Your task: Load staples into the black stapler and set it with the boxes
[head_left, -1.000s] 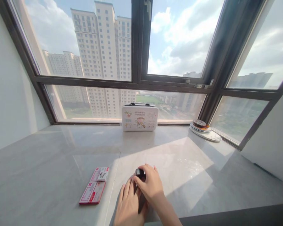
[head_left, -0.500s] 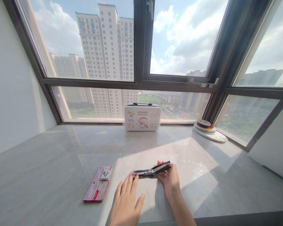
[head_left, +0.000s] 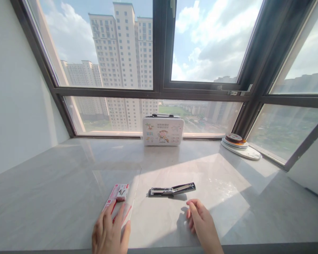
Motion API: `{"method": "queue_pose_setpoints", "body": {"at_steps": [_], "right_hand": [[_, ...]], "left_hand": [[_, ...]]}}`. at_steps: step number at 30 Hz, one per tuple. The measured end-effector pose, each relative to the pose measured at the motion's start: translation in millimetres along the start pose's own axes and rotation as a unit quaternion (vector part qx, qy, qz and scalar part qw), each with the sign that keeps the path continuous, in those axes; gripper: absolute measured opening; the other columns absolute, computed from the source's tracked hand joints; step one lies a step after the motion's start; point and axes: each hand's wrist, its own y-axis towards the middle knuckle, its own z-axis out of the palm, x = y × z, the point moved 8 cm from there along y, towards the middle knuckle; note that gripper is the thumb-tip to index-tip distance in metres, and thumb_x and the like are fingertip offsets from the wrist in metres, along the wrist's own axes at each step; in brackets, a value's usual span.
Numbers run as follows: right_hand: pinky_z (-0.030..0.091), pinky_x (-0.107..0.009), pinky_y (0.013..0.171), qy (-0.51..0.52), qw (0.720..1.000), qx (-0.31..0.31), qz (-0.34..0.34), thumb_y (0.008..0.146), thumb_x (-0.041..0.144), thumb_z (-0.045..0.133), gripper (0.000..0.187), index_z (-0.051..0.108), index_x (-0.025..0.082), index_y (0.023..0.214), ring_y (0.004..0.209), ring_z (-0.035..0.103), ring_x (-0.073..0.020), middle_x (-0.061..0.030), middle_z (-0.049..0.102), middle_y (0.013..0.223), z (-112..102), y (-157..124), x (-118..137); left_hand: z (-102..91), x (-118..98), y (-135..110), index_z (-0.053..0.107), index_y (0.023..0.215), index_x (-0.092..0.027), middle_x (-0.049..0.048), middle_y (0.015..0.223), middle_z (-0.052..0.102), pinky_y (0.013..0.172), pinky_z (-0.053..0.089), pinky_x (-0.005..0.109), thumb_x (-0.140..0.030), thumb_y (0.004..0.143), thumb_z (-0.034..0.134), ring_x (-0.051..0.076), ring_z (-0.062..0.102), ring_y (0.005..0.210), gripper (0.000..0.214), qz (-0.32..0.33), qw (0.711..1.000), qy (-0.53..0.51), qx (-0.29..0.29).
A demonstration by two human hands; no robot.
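Note:
A black stapler [head_left: 172,190] lies opened out on the counter, its metal staple channel showing and its right-hand part angled up. My right hand [head_left: 201,220] is just below and to the right of it, apart from it, with loosely curled fingers and nothing in them. At the left, my left hand [head_left: 110,227] reaches over a flat red-and-white box [head_left: 125,213], fingers spread and covering much of it; whether they press on it I cannot tell. Just beyond those fingertips is a small white-and-red box [head_left: 122,192] with a stapler-like picture.
Against the window stands a white case [head_left: 163,131] with cartoon prints and a dark handle. A stack of round plates or mats [head_left: 240,146] sits in the right corner. The grey marble counter [head_left: 55,197] is crossed by sunlit patches and ends at a front edge.
Both hands have let go of the stapler, which now rests on the counter. My left hand has moved left onto the boxes; my right hand has drawn back toward me.

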Motion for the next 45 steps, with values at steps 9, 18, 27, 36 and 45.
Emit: {"method": "queue_pose_setpoints", "body": {"at_steps": [9, 18, 27, 36, 45], "right_hand": [[0.035, -0.025, 0.043, -0.076, 0.996, 0.018, -0.045, 0.093, 0.055, 0.048, 0.035, 0.062, 0.025, 0.103, 0.044, 0.047, -0.0146, 0.0047, 0.059, 0.065, 17, 21, 14], [0.029, -0.023, 0.049, -0.141, 0.973, 0.176, -0.049, 0.094, 0.049, 0.053, 0.034, 0.054, 0.022, 0.075, 0.05, 0.045, -0.0123, 0.0059, 0.051, 0.054, 41, 8, 17], [0.029, -0.024, 0.049, -0.203, 0.964, 0.17, -0.038, 0.092, 0.049, 0.054, 0.03, 0.055, 0.022, 0.079, 0.05, 0.045, -0.0133, 0.0054, 0.052, 0.055, 5, 33, 11], [0.033, -0.026, 0.06, -0.42, 0.841, 0.272, -0.205, 0.08, 0.028, 0.07, 0.009, 0.077, 0.028, 0.085, 0.066, 0.057, -0.0161, 0.0019, 0.067, 0.071, 77, 9, 74], [0.03, -0.024, 0.055, -0.39, 0.832, 0.322, -0.228, 0.081, 0.024, 0.065, 0.01, 0.074, 0.024, 0.085, 0.06, 0.052, -0.0128, 0.0036, 0.063, 0.066, 92, 10, 84]], "left_hand": [[26.6, -89, 12, 0.061, 0.135, -0.039, 0.0002, 0.13, 0.064, 0.101, 0.05, 0.036, -0.022, 0.093, 0.046, 0.022, 0.057, 0.121, 0.048, 0.106, 0.951, -0.209, 0.204], [34.5, -132, 29, 0.061, 0.133, -0.031, 0.0019, 0.123, 0.067, 0.103, 0.048, 0.034, -0.024, 0.084, 0.063, 0.022, 0.058, 0.118, 0.049, 0.118, 0.909, -0.332, 0.222], [31.7, -99, 32, 0.068, 0.113, -0.03, 0.0004, 0.113, 0.068, 0.096, 0.05, 0.03, -0.019, 0.081, 0.068, 0.02, 0.062, 0.107, 0.034, 0.074, 0.897, -0.381, 0.212], [30.4, -102, 32, 0.067, 0.121, -0.03, 0.0022, 0.115, 0.068, 0.095, 0.049, 0.032, -0.018, 0.079, 0.067, 0.022, 0.061, 0.107, 0.043, 0.076, 0.897, -0.376, 0.22], [28.0, -101, 31, 0.067, 0.118, -0.03, 0.0015, 0.112, 0.069, 0.094, 0.049, 0.032, -0.016, 0.078, 0.066, 0.022, 0.061, 0.103, 0.043, 0.072, 0.897, -0.375, 0.221]]}}
